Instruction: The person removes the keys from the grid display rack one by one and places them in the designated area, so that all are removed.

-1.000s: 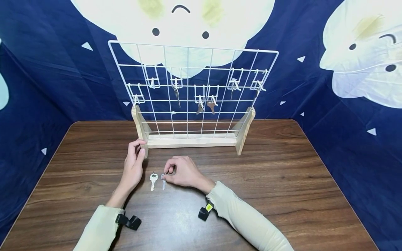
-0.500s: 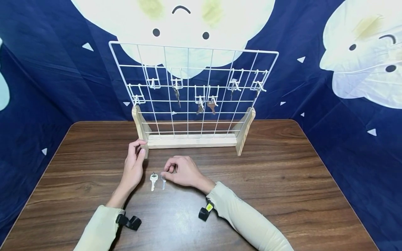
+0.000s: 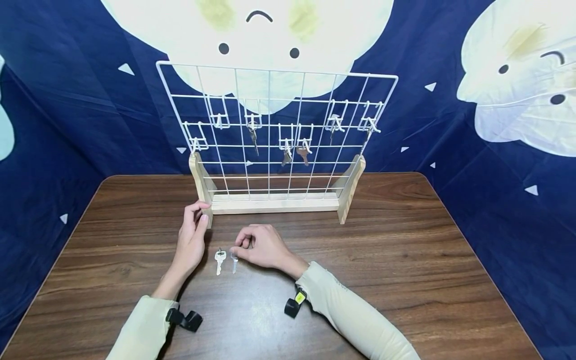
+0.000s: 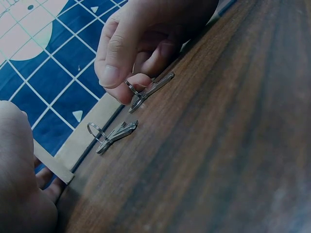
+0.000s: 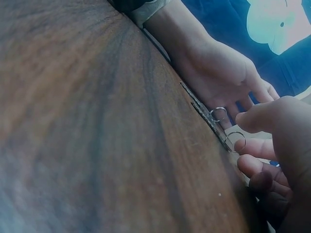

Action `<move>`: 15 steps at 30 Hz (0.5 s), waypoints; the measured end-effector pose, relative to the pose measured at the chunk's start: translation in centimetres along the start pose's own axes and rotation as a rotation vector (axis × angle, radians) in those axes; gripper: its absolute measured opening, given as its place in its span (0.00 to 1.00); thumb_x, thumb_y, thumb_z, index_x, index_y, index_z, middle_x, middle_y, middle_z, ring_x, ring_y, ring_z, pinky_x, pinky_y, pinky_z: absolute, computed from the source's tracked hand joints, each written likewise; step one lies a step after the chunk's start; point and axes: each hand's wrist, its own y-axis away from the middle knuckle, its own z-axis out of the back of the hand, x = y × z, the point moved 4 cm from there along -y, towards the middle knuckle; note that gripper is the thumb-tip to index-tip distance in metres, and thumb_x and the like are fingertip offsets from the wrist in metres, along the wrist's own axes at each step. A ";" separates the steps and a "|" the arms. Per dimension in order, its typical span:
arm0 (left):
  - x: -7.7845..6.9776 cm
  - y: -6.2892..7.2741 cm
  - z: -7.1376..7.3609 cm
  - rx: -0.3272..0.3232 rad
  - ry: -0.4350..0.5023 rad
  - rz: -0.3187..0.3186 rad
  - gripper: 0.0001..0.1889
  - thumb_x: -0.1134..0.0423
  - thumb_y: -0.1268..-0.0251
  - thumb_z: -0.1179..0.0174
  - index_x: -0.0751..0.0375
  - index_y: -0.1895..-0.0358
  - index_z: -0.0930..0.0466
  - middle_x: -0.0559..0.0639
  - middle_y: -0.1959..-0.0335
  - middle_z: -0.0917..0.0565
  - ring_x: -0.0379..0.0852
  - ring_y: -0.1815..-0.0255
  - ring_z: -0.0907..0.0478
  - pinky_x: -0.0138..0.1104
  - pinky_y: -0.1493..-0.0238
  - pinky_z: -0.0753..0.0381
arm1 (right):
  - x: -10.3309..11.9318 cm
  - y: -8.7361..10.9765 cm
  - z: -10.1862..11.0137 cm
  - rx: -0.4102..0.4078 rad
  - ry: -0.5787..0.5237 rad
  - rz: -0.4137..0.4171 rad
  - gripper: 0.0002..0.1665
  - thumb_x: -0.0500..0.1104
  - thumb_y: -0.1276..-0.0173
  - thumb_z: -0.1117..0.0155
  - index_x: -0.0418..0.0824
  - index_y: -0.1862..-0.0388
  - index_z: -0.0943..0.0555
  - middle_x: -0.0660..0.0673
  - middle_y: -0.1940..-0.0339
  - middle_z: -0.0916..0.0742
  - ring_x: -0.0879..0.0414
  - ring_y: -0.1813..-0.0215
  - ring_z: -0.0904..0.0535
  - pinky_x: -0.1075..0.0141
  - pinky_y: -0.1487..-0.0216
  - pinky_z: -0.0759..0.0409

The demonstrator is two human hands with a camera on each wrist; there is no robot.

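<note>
Two keys with rings lie side by side on the wooden table in front of a key stand (image 3: pixel 274 205). My right hand (image 3: pixel 263 246) is over the right key (image 3: pixel 234 265). Its index fingertip touches that key's ring (image 5: pixel 236 133), and the thumb stands apart from the fingertip in the right wrist view. The left key (image 3: pixel 219 262), its ring (image 4: pixel 96 128) upright, lies untouched between my hands. My left hand (image 3: pixel 191 240) rests its fingertips against the stand's left wooden leg (image 3: pixel 200 180), with a gap between thumb and index finger.
A white wire grid (image 3: pixel 270 172) rises from the stand, carrying several white hooks. Keys hang from some hooks, including a copper-coloured key (image 3: pixel 303 156); the two leftmost hooks hold no visible key. A blue cloud-print cloth (image 3: pixel 112 110) surrounds the back and sides.
My right thumb and index finger have shifted slightly at the right key's ring, while that key stays in nearly the same spot. The left hand keeps its place at the leg.
</note>
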 end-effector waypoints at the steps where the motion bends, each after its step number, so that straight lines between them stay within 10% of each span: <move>1: 0.1 0.0 0.0 0.001 0.001 0.000 0.16 0.65 0.09 0.51 0.61 0.27 0.27 0.48 0.25 0.23 0.43 0.19 0.28 0.29 0.18 0.35 | 0.0 0.0 0.0 -0.003 -0.010 -0.003 0.09 0.50 0.31 0.17 0.49 0.65 0.10 0.57 0.71 0.12 0.75 0.73 0.25 0.77 0.65 0.25; 15: 0.1 0.0 0.0 0.000 -0.015 0.004 0.16 0.64 0.09 0.51 0.60 0.27 0.27 0.47 0.25 0.23 0.42 0.19 0.29 0.29 0.18 0.35 | -0.6 -0.1 -0.1 -0.056 -0.210 -0.047 0.04 0.42 0.28 0.21 0.43 0.63 0.08 0.53 0.71 0.13 0.71 0.77 0.29 0.76 0.75 0.30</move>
